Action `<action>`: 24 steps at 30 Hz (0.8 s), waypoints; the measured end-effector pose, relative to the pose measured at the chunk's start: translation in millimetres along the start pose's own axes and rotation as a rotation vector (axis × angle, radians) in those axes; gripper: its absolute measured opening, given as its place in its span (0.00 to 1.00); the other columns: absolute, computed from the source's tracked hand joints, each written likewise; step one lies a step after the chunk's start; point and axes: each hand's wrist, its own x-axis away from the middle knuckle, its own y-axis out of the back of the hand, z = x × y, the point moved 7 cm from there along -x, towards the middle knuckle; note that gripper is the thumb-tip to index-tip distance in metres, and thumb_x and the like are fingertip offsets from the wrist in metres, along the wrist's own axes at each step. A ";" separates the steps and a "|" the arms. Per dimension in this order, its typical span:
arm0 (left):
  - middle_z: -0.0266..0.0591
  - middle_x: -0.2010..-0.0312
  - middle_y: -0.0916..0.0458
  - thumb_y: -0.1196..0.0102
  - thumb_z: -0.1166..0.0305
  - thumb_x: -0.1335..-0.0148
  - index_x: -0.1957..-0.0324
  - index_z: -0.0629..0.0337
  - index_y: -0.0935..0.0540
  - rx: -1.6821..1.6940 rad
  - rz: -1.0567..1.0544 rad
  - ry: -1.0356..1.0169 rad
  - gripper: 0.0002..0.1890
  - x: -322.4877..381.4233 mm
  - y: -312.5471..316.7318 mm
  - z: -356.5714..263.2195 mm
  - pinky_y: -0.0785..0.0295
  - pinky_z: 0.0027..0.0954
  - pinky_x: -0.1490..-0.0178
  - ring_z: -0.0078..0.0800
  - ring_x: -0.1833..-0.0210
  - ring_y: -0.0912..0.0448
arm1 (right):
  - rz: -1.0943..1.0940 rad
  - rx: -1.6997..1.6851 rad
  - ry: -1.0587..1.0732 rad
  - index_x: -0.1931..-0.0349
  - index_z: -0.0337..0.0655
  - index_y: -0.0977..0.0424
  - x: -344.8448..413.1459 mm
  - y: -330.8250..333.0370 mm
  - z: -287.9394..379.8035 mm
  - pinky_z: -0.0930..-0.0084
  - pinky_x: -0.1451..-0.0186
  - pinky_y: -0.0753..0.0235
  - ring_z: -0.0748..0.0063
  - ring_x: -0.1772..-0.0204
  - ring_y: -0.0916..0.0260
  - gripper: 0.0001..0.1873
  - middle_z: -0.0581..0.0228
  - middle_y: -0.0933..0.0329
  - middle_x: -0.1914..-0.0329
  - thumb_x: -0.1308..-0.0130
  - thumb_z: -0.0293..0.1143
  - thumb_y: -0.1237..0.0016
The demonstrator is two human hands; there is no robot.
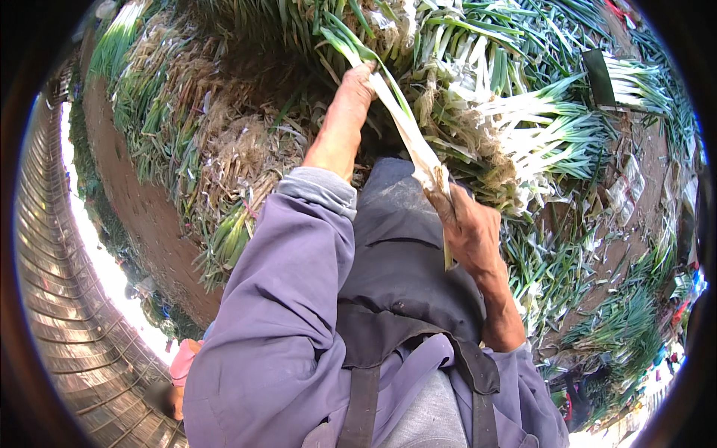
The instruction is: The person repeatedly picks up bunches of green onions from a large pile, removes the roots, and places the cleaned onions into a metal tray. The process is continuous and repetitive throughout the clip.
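Observation:
A large green onion (408, 130) with a white stalk slants across the view in front of my body. My left hand (358, 84) is closed around its upper stalk, just below the green leaves. At the lower, root end my right hand (475, 228) grips the stalk and its loose outer skin. A dry, yellowish strip of leaf (447, 257) hangs below the right fingers. The onion lies above my dark apron (409, 269), which covers my lap. The right fingertips are partly hidden behind the stalk end.
Unpeeled onions with dry roots (235, 148) are heaped on the left. White-stemmed onions (543, 143) lie in bunches at right, near a bundle with a black wrap (598, 78). Leaf scraps (538, 269) litter the ground. A person in a pink top (184, 361) is behind at lower left.

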 end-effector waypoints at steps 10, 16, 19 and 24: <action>0.43 0.65 0.19 0.42 0.68 0.29 0.55 0.62 0.21 -0.076 0.133 -0.269 0.08 10.4 -5.6 45.0 0.19 0.58 0.60 0.46 0.63 0.18 | -0.002 0.012 -0.210 0.61 0.40 0.24 72.9 62.8 -17.8 0.58 0.73 0.30 0.48 0.76 0.26 0.07 0.51 0.25 0.76 0.28 0.34 0.45; 0.44 0.66 0.19 0.36 0.66 0.31 0.54 0.61 0.23 0.142 0.093 -0.268 0.12 9.3 -5.1 -49.1 0.22 0.47 0.67 0.42 0.71 0.22 | -0.120 0.216 -0.802 0.57 0.34 0.23 261.8 104.6 -182.7 0.56 0.67 0.27 0.50 0.73 0.24 0.16 0.45 0.19 0.71 0.27 0.41 0.45; 0.44 0.69 0.19 0.35 0.61 0.32 0.51 0.60 0.27 0.302 0.238 -0.298 0.18 36.5 -13.9 -72.3 0.24 0.35 0.70 0.35 0.72 0.23 | 0.081 0.604 -0.993 0.56 0.34 0.22 379.0 109.5 -277.5 0.45 0.59 0.24 0.42 0.62 0.18 0.20 0.40 0.18 0.67 0.27 0.47 0.47; 0.42 0.64 0.18 0.36 0.69 0.32 0.53 0.58 0.25 0.433 0.533 -0.248 0.12 83.1 -39.9 -73.5 0.19 0.33 0.64 0.33 0.65 0.20 | 0.724 0.798 -1.133 0.43 0.42 0.22 440.0 124.9 -328.6 0.49 0.49 0.20 0.38 0.49 0.19 0.22 0.45 0.23 0.39 0.33 0.42 0.43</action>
